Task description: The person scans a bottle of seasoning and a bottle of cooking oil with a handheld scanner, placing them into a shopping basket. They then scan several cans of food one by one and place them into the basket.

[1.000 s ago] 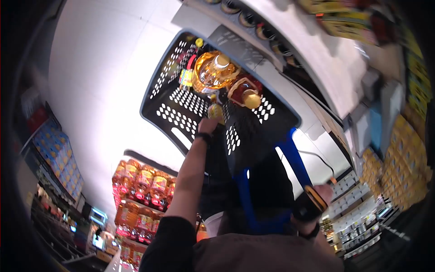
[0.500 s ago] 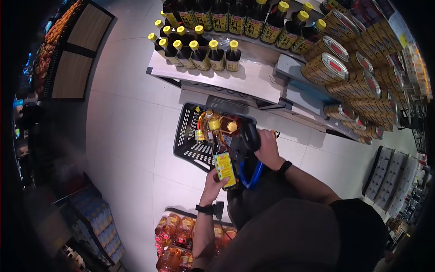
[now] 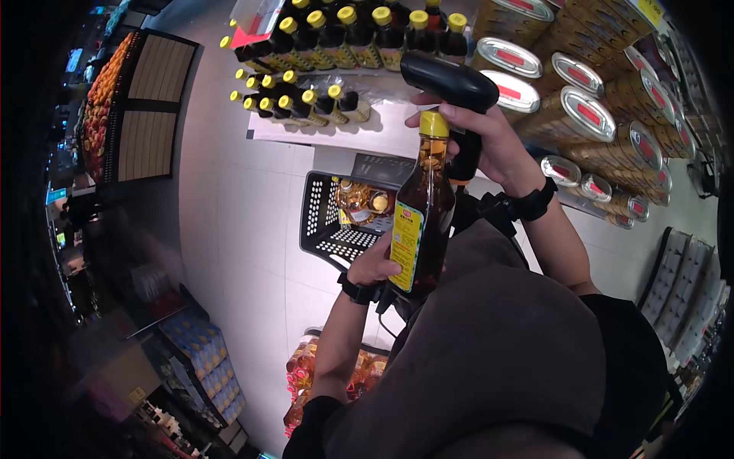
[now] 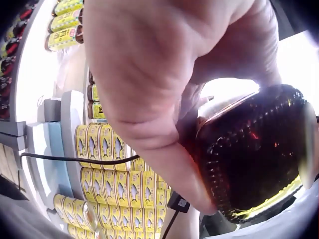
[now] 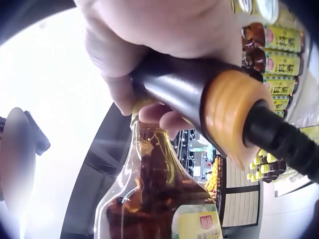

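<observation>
A dark amber bottle with a yellow cap and yellow label stands nearly upright before the person's chest. The left hand grips its lower part, thumb on the label; the left wrist view shows the bottle's dark base beside that thumb. In the right hand is a black handheld barcode scanner, its head over the bottle's cap. Fingers of the same hand touch the bottle's neck just under the cap in the right wrist view, where the scanner's handle ends in an orange ring and a black cable.
Below the hands, a black shopping basket with perforated sides holds several bottles, including a large oil bottle. Ahead, a shelf carries yellow-capped bottles. Stacked tins stand at right, and red-labelled bottles sit low by the left arm.
The left hand has taken the bottle from the basket and raised it towards the chest. The right hand has lifted the scanner from beside the basket up to the bottle's cap.
</observation>
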`<state>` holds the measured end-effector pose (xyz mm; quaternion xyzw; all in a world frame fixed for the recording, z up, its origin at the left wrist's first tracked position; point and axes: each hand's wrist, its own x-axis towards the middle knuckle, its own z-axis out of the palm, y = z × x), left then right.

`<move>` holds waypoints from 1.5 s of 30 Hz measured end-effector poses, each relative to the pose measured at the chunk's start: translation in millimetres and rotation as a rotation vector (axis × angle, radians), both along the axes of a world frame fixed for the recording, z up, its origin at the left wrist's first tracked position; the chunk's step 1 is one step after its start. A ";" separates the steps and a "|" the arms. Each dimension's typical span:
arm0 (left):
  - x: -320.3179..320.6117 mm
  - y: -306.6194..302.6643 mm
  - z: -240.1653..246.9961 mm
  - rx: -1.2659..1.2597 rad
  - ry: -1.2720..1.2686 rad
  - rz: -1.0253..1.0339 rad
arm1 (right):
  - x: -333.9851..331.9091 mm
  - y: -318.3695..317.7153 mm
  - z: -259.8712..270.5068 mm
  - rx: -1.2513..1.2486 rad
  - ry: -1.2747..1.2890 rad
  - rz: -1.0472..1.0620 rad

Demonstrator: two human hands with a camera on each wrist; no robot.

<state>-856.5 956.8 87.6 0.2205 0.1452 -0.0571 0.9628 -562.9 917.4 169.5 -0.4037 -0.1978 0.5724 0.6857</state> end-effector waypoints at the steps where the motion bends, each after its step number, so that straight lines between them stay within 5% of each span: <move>1: 18.9 7.2 2.6 0.041 -0.023 -0.034 | 16.9 0.2 -1.9 0.013 -0.003 0.019; 3: 46.6 16.8 8.0 0.228 0.016 -0.078 | 41.0 -4.0 -5.2 -0.021 -0.041 0.007; 6: 97.2 11.2 36.6 1.023 0.118 -0.033 | 65.4 -9.1 -1.9 -0.048 -0.083 0.001; 8: 124.9 -0.4 71.5 1.637 0.402 -0.029 | 81.5 -14.7 -5.5 -0.020 -0.039 -0.015; 9: 130.9 -7.4 72.9 1.637 0.411 -0.035 | 85.7 -17.9 -3.8 -0.020 -0.058 -0.022; 11: 141.5 -13.4 74.7 1.946 0.597 0.240 | 89.3 -16.5 -2.2 -0.011 -0.080 -0.034; 18: 135.4 16.9 45.8 1.864 0.651 0.161 | 64.4 9.5 -12.5 0.022 -0.164 -0.103; 20: 131.6 39.4 16.9 1.462 0.378 0.378 | 52.5 20.6 -17.3 0.040 -0.506 -0.044; 24: 143.2 80.8 -9.6 1.497 0.304 0.310 | 23.9 47.9 -27.9 -0.085 -0.830 0.215; 29: 150.3 113.7 -81.4 1.565 0.446 0.376 | 28.8 65.4 -68.4 -0.148 -0.834 0.110; 34: 169.5 147.1 -158.6 1.603 0.438 0.479 | 58.8 17.5 -26.7 -0.402 -0.575 -0.105; 45: 212.9 164.8 -202.7 1.539 0.432 0.382 | 40.3 -89.3 -18.0 -0.644 -0.883 -0.186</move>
